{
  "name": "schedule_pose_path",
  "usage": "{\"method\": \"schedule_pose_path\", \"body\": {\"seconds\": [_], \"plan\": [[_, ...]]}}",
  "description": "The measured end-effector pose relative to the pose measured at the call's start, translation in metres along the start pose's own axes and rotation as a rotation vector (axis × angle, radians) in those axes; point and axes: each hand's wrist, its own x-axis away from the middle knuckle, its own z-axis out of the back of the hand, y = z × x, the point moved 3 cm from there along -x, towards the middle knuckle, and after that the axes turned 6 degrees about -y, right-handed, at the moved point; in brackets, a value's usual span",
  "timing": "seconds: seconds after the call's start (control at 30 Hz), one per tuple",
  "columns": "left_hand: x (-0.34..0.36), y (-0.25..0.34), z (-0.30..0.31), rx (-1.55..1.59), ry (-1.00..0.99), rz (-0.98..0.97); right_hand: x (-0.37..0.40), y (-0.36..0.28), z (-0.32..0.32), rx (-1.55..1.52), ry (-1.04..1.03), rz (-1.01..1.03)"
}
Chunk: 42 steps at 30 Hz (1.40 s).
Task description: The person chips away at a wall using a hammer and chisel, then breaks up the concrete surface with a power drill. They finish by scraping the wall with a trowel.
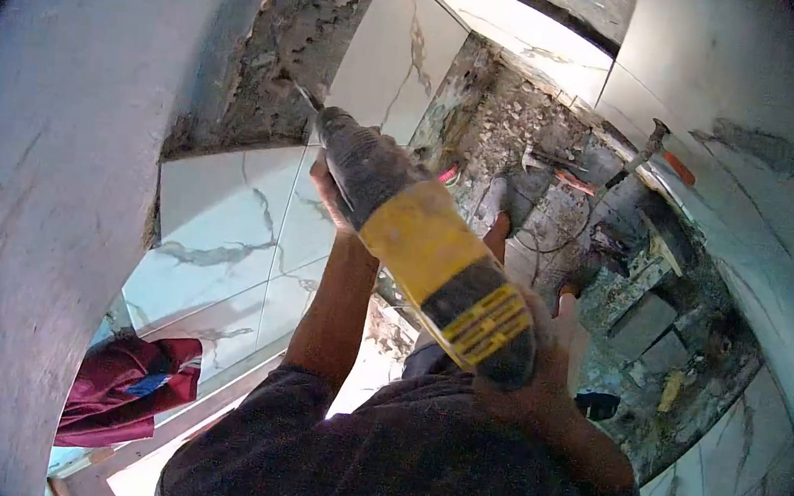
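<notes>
A dusty yellow and black rotary hammer [432,242] slants across the middle of the view, its nose up and to the left. Its thin metal bit [307,95] meets a rough, bare grey strip of wall [288,46] between tiled parts. My left hand [327,192] is wrapped round the front of the tool, with most fingers hidden beneath it. At the rear end, my right hand [555,352] grips the handle, partly covered by the tool's body. Marble-patterned white tiles [221,226] lie just below the bare strip.
Rubble covers the floor [545,212]. A hammer [569,180] with an orange-red grip lies there, near a cable [566,244]. Broken tile pieces [643,323] are scattered on the right. Maroon cloth [127,388] hangs at lower left. A tiled wall [742,181] curves along the right.
</notes>
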Motion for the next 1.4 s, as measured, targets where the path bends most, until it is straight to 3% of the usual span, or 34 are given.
{"method": "schedule_pose_path", "body": {"seconds": [0.03, 0.17, 0.23, 0.27, 0.33, 0.47, 0.53, 0.67, 0.73, 0.77, 0.8, 0.87, 0.93, 0.97, 1.1, 1.2, 1.4], "plan": [[0.0, -0.005, -0.016, -0.037, 0.039, -0.009, -0.001, -0.004, 0.002, 0.005, 0.025, 0.003], [-0.011, 0.007, 0.025, -0.172, 0.052, 0.005, -0.009, -0.006, 0.006, 0.012, 0.116, 0.014], [-0.021, 0.013, 0.038, -0.074, -0.168, -0.066, -0.023, 0.008, -0.005, -0.059, 0.098, -0.001], [-0.027, 0.011, 0.026, -0.072, -0.173, -0.071, -0.027, 0.016, -0.008, -0.053, 0.098, 0.002], [-0.02, 0.01, 0.012, -0.144, 0.079, -0.083, -0.024, 0.026, -0.016, 0.041, 0.165, 0.026], [-0.024, 0.014, 0.016, -0.175, -0.113, -0.105, -0.029, 0.03, -0.017, -0.041, 0.157, -0.027], [-0.012, 0.011, 0.022, -0.185, 0.102, -0.093, -0.019, 0.038, -0.018, 0.005, 0.143, -0.058], [0.002, -0.002, -0.01, -0.178, 0.166, 0.05, 0.018, 0.041, -0.02, 0.182, 0.176, 0.035], [0.005, -0.006, -0.029, -0.156, 0.17, 0.043, 0.029, 0.04, -0.022, -0.341, 0.289, -0.182], [0.004, -0.008, -0.035, -0.041, 0.199, 0.083, 0.021, 0.018, -0.016, -0.544, 0.292, -0.133], [0.002, -0.01, -0.037, 0.071, 0.228, 0.126, 0.015, 0.016, -0.017, -0.538, 0.288, -0.13], [-0.002, -0.005, -0.027, -0.056, 0.2, 0.109, 0.007, 0.013, -0.017, -0.524, 0.331, -0.061], [-0.006, 0.008, -0.012, -0.173, 0.397, 0.043, -0.011, 0.042, -0.033, -0.514, 0.326, -0.071], [-0.015, 0.015, -0.008, -0.122, 0.273, 0.029, -0.02, 0.048, -0.041, -0.513, 0.319, -0.088], [-0.026, 0.036, 0.02, -0.247, 0.4, 0.033, -0.04, 0.038, -0.047, -0.671, 0.377, -0.179], [-0.026, 0.03, 0.001, -0.277, 0.502, 0.039, -0.039, 0.034, -0.041, -0.783, 0.374, -0.151], [-0.005, -0.001, -0.039, -0.117, 0.376, 0.156, 0.005, 0.019, -0.023, -0.792, 0.345, -0.189]]}}
